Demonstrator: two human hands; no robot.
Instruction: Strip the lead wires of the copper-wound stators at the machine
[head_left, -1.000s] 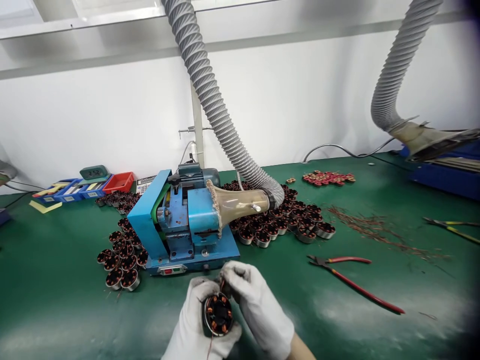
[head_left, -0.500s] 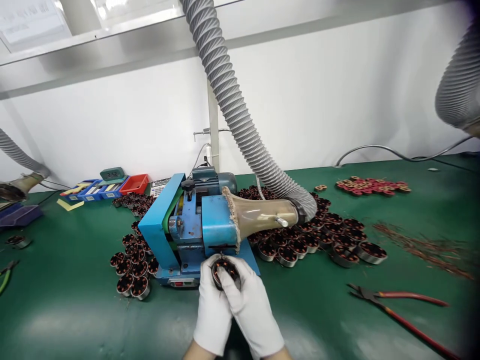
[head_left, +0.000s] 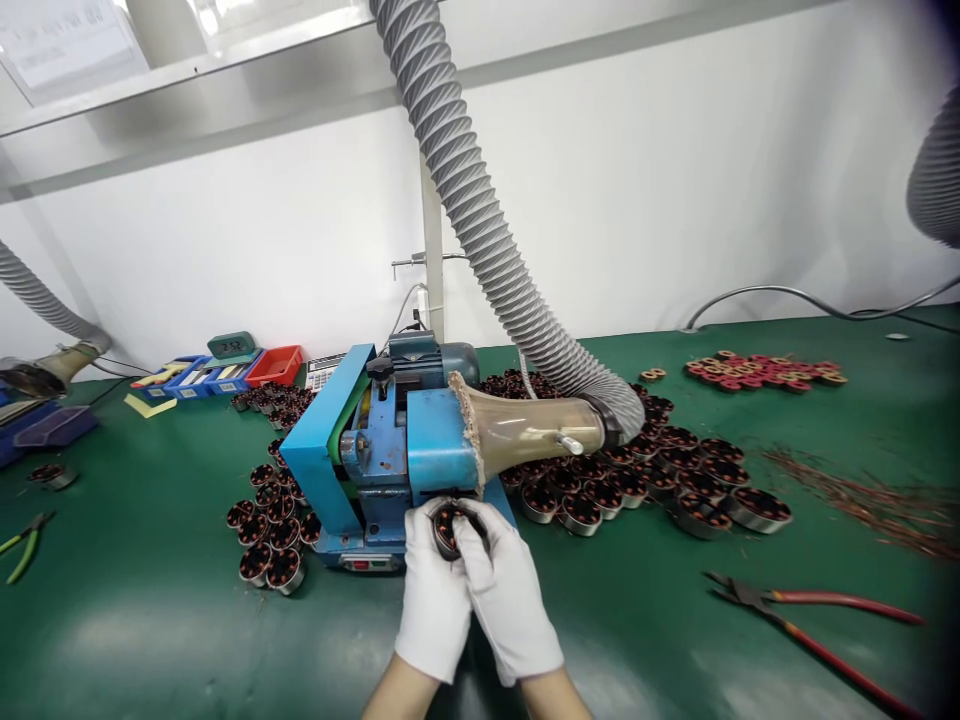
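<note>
"Two hands fill my view; what do they hold?"

"One coil ring, between them. My left hand is curled around its left side; my right hand grips the other side, thumb laid over its face."

"What differs from a second ago?"

"The ring is nearer the machine. I have it just below the blue cover, not out over the counter, and my right hand is around the ring, no longer picking at its upper edge."

"Meaning?"

"The work, I judge, is at the machine's front, both hands steadying the ring. Whether ring and machine touch, I cannot tell; fingers hide the far edge."

"Nearby?"

"Piled rings and red-handled cutters, to the right."
</note>
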